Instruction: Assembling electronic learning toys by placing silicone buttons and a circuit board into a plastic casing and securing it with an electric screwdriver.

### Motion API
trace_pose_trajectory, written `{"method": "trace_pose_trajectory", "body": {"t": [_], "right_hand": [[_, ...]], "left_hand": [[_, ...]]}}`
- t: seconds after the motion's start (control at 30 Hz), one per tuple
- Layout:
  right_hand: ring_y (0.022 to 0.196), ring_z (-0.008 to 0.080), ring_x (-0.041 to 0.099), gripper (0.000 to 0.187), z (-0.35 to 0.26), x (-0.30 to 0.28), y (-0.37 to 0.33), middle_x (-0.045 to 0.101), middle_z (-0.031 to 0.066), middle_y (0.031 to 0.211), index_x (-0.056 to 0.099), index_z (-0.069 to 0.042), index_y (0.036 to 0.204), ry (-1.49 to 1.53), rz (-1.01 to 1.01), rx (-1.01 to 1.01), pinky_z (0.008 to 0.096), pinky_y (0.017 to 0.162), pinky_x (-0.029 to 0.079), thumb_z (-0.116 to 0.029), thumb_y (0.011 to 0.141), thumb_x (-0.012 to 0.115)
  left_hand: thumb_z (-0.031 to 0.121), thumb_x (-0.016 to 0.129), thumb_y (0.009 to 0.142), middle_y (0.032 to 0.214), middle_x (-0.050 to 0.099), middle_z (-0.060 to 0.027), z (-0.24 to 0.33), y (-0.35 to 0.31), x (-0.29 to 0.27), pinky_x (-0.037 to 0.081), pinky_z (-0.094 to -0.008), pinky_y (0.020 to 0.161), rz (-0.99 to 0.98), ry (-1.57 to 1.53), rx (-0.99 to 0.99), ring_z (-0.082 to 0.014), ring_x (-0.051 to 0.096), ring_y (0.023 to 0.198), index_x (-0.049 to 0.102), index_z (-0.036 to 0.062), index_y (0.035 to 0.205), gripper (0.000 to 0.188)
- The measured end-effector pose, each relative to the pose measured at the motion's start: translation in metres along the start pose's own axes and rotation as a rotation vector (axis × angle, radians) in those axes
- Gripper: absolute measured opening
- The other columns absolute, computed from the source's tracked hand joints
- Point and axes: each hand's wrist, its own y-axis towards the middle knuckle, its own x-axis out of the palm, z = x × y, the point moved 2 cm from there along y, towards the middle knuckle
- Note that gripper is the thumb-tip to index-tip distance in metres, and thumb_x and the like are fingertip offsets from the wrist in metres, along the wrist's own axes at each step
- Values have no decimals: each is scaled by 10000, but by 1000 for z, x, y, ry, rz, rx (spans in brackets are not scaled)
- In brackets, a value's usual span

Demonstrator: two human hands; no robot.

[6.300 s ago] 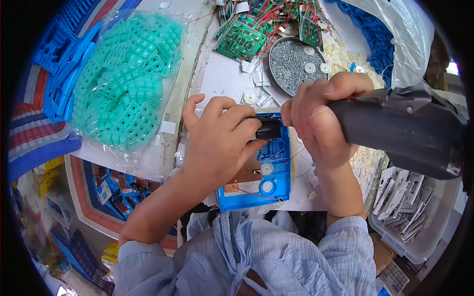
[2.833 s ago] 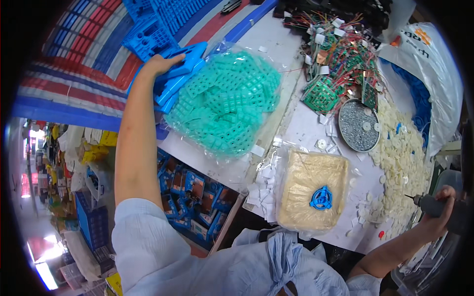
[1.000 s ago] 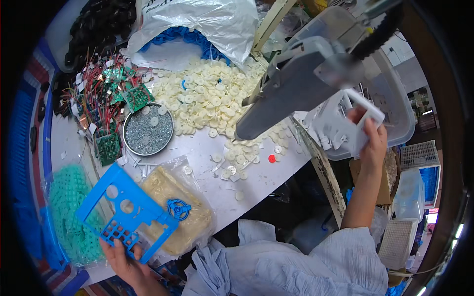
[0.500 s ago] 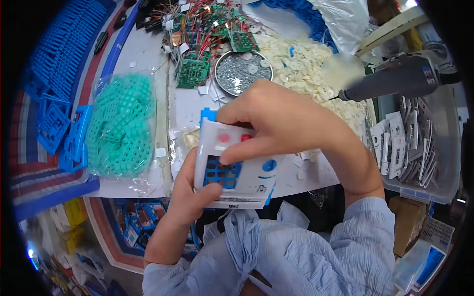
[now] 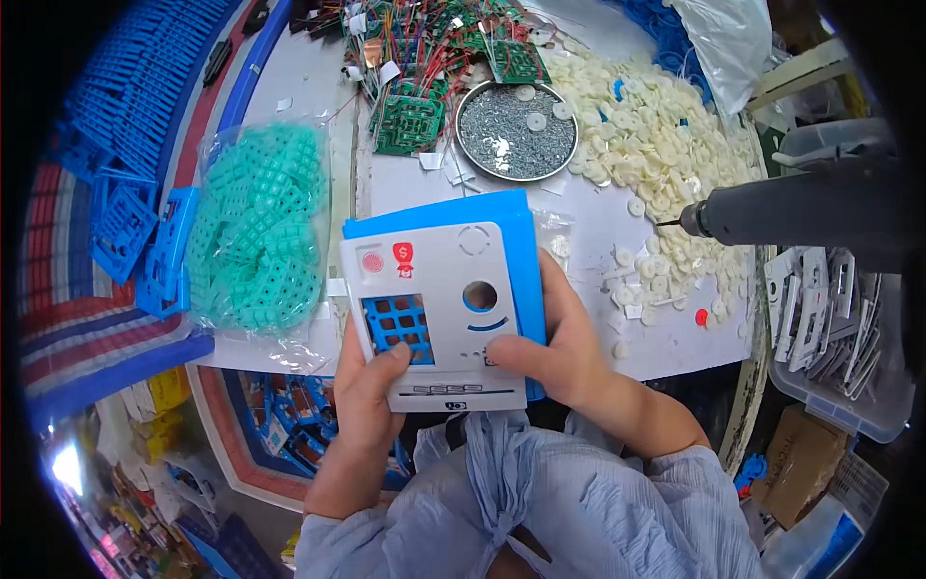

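Both of my hands hold a white plastic faceplate (image 5: 447, 328) with a blue plastic panel (image 5: 523, 253) behind it, close to my body at the table's front edge. Printed red marks, a round hole and a square window show on the white face. Blue grid bars fill that window. My left hand (image 5: 369, 386) grips the lower left edge, its thumb beside the window. Along the right edge my right hand (image 5: 564, 352) is closed, thumb pressed on the white face and fingers hidden behind. The blue panel sticks out past the faceplate at the top and right.
A bag of green rubber keypads (image 5: 260, 227) lies at left. Beyond my hands are a round tray of small screws (image 5: 516, 135), wired green circuit boards (image 5: 410, 121) and many pale discs (image 5: 646, 135). An electric screwdriver (image 5: 772, 207) juts in from the right above a bin of white parts (image 5: 820, 318).
My right hand has moved from across the white face to its right edge. The faceplate and blue panel are now turned more squarely toward me, and the whole view has shifted slightly.
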Motion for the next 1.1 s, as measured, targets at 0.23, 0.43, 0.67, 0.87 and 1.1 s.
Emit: {"method": "trace_pose_trajectory", "body": {"t": [0.23, 0.43, 0.67, 0.87, 1.1], "right_hand": [[1287, 192, 525, 879, 4, 6, 1, 501, 119, 1403, 252, -17, 1527, -68, -29, -115, 358, 1064, 462, -36, 829, 787], [1328, 194, 494, 904, 5, 6, 3, 459, 128, 1453, 191, -12, 1556, -94, -103, -86, 366, 1100, 433, -20, 846, 750], [1358, 197, 464, 922, 9, 8, 3, 428, 129, 1489, 146, -13, 1573, -53, -169, -85, 365, 1121, 411, -6, 856, 726], [1370, 189, 450, 891, 6, 8, 3, 427, 120, 1489, 138, -21, 1577, -9, -225, -38, 358, 1123, 406, 15, 887, 701], [1361, 182, 453, 844, 10, 13, 4, 446, 123, 1466, 159, -23, 1567, 1, -253, -9, 351, 1124, 398, -10, 919, 701]], "left_hand": [[36, 494, 912, 1379, 555, -190, -6, -8, 8, 486, -403, 1036, 133, -49, 141, -286, 615, 1205, 248, -7, 1562, 697], [39, 496, 907, 1377, 561, -188, -10, -11, -5, 477, -403, 1048, 91, -6, 88, -283, 608, 1223, 273, -19, 1551, 684], [37, 496, 898, 1330, 591, -169, -9, -13, -4, 496, -365, 992, 180, 34, 81, -256, 629, 1167, 305, -19, 1540, 672], [34, 482, 898, 1390, 543, -188, -11, -15, -7, 464, -389, 1057, 187, 41, 102, -278, 587, 1241, 288, -24, 1546, 679], [7, 459, 894, 1430, 501, -212, -13, -22, -7, 435, -420, 1097, 236, 46, 129, -302, 555, 1284, 272, -26, 1546, 679]]}}
